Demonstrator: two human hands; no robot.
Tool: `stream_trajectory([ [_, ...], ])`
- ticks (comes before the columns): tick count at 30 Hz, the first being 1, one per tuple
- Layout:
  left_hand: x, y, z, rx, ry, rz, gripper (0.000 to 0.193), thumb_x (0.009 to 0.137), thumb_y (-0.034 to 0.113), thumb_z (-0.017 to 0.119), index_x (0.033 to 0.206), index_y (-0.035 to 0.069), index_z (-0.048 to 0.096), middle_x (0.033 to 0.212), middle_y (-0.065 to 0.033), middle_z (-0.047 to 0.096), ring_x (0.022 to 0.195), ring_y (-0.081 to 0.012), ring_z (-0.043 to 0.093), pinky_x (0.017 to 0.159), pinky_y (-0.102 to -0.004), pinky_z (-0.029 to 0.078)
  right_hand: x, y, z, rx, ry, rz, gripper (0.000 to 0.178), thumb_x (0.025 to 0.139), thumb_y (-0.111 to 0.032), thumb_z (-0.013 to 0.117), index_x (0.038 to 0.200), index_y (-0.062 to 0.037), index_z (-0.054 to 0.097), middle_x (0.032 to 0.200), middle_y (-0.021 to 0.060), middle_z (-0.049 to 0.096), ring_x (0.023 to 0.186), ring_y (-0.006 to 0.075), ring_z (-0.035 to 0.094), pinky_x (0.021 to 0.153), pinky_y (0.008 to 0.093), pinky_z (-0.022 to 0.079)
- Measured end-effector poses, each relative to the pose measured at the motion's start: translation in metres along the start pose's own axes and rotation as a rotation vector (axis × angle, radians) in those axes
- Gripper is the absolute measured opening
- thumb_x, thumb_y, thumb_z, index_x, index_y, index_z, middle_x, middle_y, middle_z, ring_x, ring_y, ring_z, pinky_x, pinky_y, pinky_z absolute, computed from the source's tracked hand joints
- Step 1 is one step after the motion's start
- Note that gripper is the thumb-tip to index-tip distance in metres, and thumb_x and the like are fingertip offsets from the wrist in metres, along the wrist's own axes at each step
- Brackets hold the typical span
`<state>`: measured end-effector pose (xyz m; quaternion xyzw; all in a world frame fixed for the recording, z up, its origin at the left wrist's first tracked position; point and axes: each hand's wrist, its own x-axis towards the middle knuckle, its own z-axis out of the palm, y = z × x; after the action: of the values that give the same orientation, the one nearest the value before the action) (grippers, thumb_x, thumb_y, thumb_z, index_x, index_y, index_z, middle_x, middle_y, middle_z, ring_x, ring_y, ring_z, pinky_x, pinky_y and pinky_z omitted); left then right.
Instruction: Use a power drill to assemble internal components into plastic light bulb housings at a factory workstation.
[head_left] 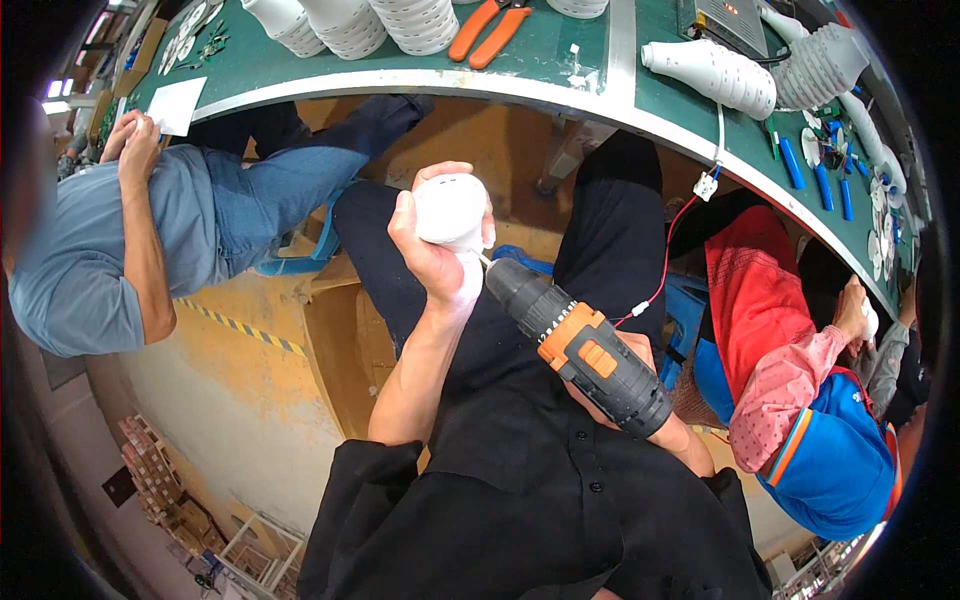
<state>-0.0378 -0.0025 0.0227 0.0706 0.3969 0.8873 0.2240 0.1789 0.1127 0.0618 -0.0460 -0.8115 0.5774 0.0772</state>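
Note:
My left hand (428, 258) is closed around a white rounded plastic housing (450, 210), held up over my lap. My right hand (640, 352) grips a black and orange cordless drill (580, 343), whose body hides most of the fingers. The drill points up and to the left. Its thin bit meets the lower right edge of the housing, close to my left wrist; whether it touches a screw there is too small to make out. A red wire (664, 265) runs from near the drill up to a white connector (706, 186) at the bench edge.
Across the front stands a green-topped bench (560, 50) with a metal edge. On it are stacked white ribbed housings (345, 25), orange-handled pliers (487, 35) and blue cylindrical parts (822, 186). Co-workers sit on both sides: a grey-blue shirt (85, 265) left, a red-and-blue garment (830, 450) right.

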Motion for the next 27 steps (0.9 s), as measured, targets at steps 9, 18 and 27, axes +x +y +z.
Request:
stream_trajectory([
  [9,0.0,-0.003,0.003,0.016,-0.009,0.008,0.061,0.1,0.051,0.03,0.114,-0.001,0.06,0.074,-0.0141,0.062,0.053,-0.0183,0.056,0.048,-0.0287,0.045,0.001,-0.006,0.001,-0.065,0.058,-0.02,0.032,0.066,0.0,0.078,0.096,-0.0038,0.067,0.087,0.0095,0.068,0.069,0.0308,0.067,0.06,0.0362,0.054],
  [18,0.0,-0.001,0.002,0.052,-0.025,0.028,0.06,0.099,0.05,0.03,0.113,0.0,0.06,0.074,-0.0133,0.062,0.053,-0.0181,0.056,0.048,-0.0285,0.044,0.001,-0.004,0.006,-0.055,0.05,-0.003,0.028,0.066,0.001,0.077,0.092,-0.0034,0.066,0.082,0.0095,0.067,0.066,0.0296,0.067,0.058,0.0351,0.053],
  [27,-0.001,-0.002,0.001,0.049,-0.023,0.032,0.06,0.099,0.051,0.031,0.112,0.0,0.06,0.073,-0.013,0.062,0.052,-0.0179,0.056,0.047,-0.0279,0.044,0.006,-0.011,0.006,-0.031,0.068,0.01,0.024,0.067,0.001,0.076,0.088,-0.0031,0.066,0.079,0.0101,0.065,0.066,0.03,0.067,0.058,0.0343,0.054],
])
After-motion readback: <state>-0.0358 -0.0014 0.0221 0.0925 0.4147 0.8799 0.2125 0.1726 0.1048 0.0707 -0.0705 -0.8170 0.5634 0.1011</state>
